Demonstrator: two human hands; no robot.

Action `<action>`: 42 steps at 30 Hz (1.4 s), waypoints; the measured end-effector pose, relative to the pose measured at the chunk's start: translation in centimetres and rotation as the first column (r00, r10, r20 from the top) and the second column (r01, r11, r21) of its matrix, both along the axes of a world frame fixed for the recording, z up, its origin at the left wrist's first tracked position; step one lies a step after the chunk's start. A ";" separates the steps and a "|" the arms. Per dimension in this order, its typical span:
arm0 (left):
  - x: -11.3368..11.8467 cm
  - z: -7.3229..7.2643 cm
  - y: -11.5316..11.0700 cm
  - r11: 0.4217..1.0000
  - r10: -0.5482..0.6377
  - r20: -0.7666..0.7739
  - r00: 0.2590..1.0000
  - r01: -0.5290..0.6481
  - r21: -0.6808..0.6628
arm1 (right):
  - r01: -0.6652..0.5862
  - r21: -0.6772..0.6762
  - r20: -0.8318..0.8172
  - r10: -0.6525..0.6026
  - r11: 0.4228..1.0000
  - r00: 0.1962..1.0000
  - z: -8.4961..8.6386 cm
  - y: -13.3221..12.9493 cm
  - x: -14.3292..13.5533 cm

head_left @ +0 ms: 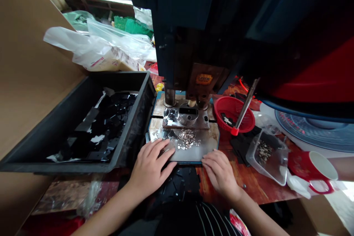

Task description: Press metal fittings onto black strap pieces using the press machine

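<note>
A pile of small shiny metal pieces (pixel 187 138) lies on the metal plate (pixel 193 156) of a press. Just left of the pile, my left hand (pixel 153 164) rests on the plate's edge with its fingers apart, some clear film near the fingertips. At the plate's front right corner is my right hand (pixel 219 169), fingers bent and close together; whether something small is under them is hidden. Behind the pile sits a steel die block (pixel 188 116) with dark flat pieces on its left side, below the dark press head (pixel 204 77).
A black bin (pixel 116 166) of dark scraps stands left. To the right are a red basket (pixel 235 107), a lever with a red tip (pixel 246 107), a clear tub (pixel 268 171) of small metal pieces and a red mug (pixel 306 167). Plastic bags (pixel 94 44) lie behind.
</note>
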State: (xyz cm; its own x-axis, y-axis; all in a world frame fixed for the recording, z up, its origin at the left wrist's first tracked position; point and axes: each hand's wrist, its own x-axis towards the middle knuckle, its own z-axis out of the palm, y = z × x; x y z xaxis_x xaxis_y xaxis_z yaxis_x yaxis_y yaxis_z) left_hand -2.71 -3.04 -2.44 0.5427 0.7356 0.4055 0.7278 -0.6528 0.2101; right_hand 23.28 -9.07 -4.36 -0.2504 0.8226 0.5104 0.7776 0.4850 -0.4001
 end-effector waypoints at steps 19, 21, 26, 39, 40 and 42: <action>0.1 -0.4 0.3 0.998 -0.055 -0.088 0.995 0.052 -0.036 | -0.038 -0.115 0.150 0.055 0.993 0.987 2.4 3.6 -4.9; 0.4 -0.2 0.5 0.998 -0.065 -0.103 0.993 0.062 -0.031 | -0.045 -0.120 0.149 0.063 0.992 0.987 2.5 3.5 -5.1; 0.4 -0.2 0.8 0.997 -0.062 -0.160 0.985 0.056 -0.045 | -0.123 -0.119 0.150 0.140 0.985 0.979 2.5 3.3 -5.4; 0.6 -0.3 0.4 0.997 -0.069 -0.175 0.982 0.060 -0.055 | -0.076 -0.134 0.083 0.087 0.988 0.993 2.6 4.6 -6.6; 0.6 -0.3 0.4 0.997 -0.067 -0.173 0.983 0.058 -0.060 | -0.083 -0.153 0.100 0.099 0.985 0.990 2.5 4.8 -6.7; 0.6 -0.3 0.4 0.997 -0.063 -0.167 0.984 0.054 -0.062 | -0.073 -0.178 0.135 0.098 0.981 0.986 2.5 4.9 -6.6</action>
